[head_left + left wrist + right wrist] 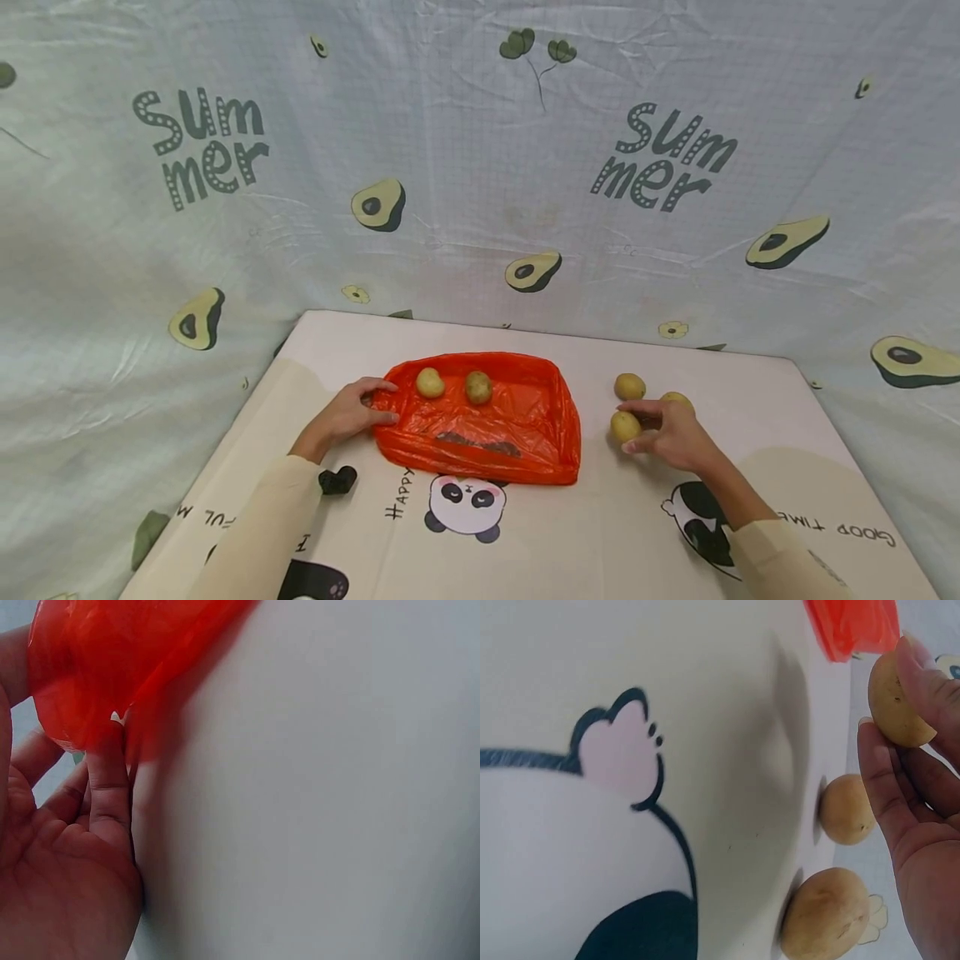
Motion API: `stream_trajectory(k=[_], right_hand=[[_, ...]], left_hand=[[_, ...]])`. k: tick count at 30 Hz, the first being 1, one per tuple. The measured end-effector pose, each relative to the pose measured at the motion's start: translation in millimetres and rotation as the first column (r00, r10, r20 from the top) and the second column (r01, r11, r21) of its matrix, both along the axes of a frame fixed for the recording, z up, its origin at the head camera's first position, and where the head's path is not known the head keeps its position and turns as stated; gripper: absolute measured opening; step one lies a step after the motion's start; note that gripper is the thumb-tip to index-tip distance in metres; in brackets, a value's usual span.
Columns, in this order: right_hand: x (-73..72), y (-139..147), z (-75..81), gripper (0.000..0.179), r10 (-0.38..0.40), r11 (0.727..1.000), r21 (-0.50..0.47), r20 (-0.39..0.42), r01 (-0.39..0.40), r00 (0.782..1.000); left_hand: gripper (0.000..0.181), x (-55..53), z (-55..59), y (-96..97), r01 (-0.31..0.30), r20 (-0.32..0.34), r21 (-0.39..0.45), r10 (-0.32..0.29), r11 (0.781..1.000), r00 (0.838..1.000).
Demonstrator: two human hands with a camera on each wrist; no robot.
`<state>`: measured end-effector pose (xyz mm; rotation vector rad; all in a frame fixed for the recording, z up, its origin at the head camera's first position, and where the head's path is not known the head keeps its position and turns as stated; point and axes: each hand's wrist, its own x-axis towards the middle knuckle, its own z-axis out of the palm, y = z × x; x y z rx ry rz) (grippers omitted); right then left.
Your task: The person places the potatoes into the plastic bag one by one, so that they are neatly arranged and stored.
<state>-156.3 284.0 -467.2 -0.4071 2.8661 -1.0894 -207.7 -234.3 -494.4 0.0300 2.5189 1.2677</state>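
A red plastic bag (525, 404) lies spread out with raised edges, and two potatoes, one paler (430, 382) and one browner (478, 388), rest on it near the back. At its left edge my left hand (347, 419) grips the thin plastic; in the left wrist view the red film (112, 660) runs between thumb and fingers. Right of the bag, my right hand (678, 439) pinches a potato (894, 701) between thumb and fingertips, and the right wrist view shows it raised off the table. Two more potatoes (629, 387) (826, 913) sit on the table just beyond that hand.
The white table (555, 542) carries printed pandas and lettering. Behind it hangs a pale cloth (465, 167) with avocado prints, which also comes down on both sides. A small black heart shape (339, 481) shows beside the left forearm.
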Motion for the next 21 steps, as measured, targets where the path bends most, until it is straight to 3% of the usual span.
stream_trajectory(k=[10, 21], right_hand=[[-5.9, -13, 9.1, 0.054, 0.017, 1.000, 0.013, 0.025, -0.017, 1.000], [-10.0, -23, 11.4, 0.050, 0.016, 0.998, -0.055, 0.053, -0.013, 0.998]], left_hand=[[0.057, 0.2, 2.9, -2.2, -0.003, 0.017, 0.002, 0.003, 1.000, 1.000], [0.056, -3.1, 5.1, -1.0, 0.034, -0.002, -0.016, -0.034, 0.999, 0.999]])
